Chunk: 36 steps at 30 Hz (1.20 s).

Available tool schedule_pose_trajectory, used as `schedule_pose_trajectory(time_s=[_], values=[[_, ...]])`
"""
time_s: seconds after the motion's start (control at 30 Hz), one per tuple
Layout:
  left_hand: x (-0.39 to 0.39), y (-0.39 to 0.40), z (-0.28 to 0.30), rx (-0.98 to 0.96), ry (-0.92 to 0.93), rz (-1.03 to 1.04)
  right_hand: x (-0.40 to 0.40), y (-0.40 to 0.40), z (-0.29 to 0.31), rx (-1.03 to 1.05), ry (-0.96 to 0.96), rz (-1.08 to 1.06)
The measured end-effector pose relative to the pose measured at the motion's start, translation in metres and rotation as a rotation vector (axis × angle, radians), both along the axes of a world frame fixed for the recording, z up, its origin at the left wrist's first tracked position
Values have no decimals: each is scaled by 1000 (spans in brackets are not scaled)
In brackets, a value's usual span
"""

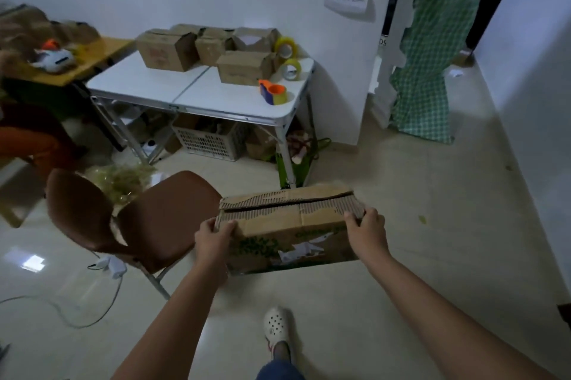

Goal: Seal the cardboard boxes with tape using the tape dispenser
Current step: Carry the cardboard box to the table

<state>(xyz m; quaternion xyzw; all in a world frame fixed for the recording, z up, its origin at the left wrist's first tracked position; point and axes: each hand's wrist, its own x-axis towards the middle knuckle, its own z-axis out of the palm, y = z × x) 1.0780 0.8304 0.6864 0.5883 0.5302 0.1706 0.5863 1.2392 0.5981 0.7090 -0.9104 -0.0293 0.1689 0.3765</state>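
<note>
I carry a cardboard box (287, 225) with green print in both hands, held in the air above the floor. Its top flaps lie closed with a dark gap along the seam. My left hand (213, 237) grips its left end and my right hand (366, 226) grips its right end. An orange and blue tape dispenser (272, 92) with a yellowish roll sits on the white folding table (139, 82) ahead. Several smaller cardboard boxes (167, 50) stand at the back of that table, with two tape rolls (289, 58) beside them.
A brown chair (139, 219) stands to the left of the box. A white crate (210, 141) and bags sit under the table. A wooden desk (86, 61) with another dispenser is at far left. A cable (77, 311) trails on the floor. A green curtain (432, 48) hangs at right.
</note>
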Motion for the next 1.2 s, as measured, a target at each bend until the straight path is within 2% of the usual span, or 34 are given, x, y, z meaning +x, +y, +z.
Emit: schedule_pose_trajectory(time_s=[0.33, 0.7, 1.03, 1.2], values=[[107, 192, 10, 58, 43, -42, 105, 180, 18, 25, -34, -10], [183, 313, 0, 91, 60, 51, 203, 314, 8, 82, -21, 78], [321, 431, 9, 106, 82, 114, 349, 444, -1, 40, -25, 180], [365, 478, 17, 72, 8, 200, 402, 500, 0, 63, 39, 307]])
